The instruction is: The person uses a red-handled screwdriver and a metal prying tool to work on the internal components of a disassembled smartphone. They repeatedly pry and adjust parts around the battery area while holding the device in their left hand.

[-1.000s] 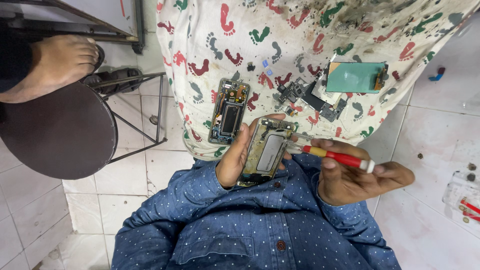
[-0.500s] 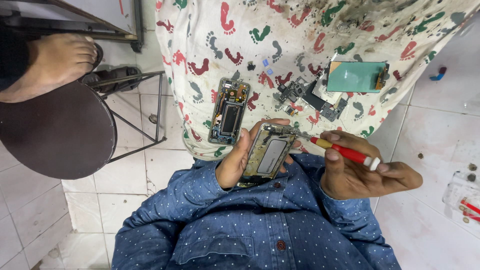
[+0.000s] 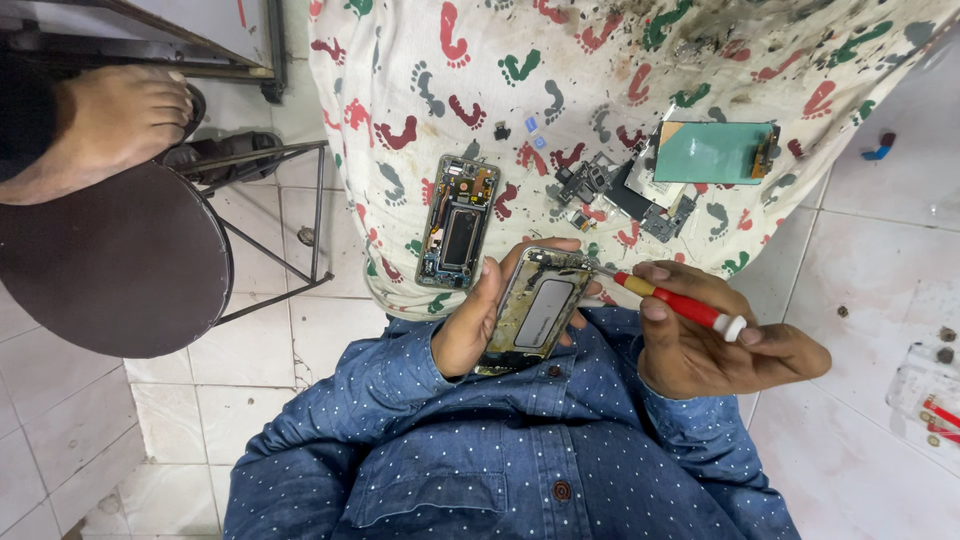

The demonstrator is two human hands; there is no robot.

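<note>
The opened phone frame (image 3: 538, 310) lies cupped in the left hand (image 3: 478, 318), whose fingers curl around its edges. At its three o'clock the right hand (image 3: 705, 345) pinches a red screwdriver (image 3: 668, 301), tip touching the frame's top corner. At eleven o'clock, a second phone body (image 3: 458, 222) rests on the footprint-patterned cloth (image 3: 600, 70).

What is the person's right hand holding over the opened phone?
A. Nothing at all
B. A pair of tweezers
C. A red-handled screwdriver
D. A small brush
C. The right hand grips a red-handled screwdriver whose metal tip reaches the upper edge of the opened phone frame that the left hand holds.
</note>
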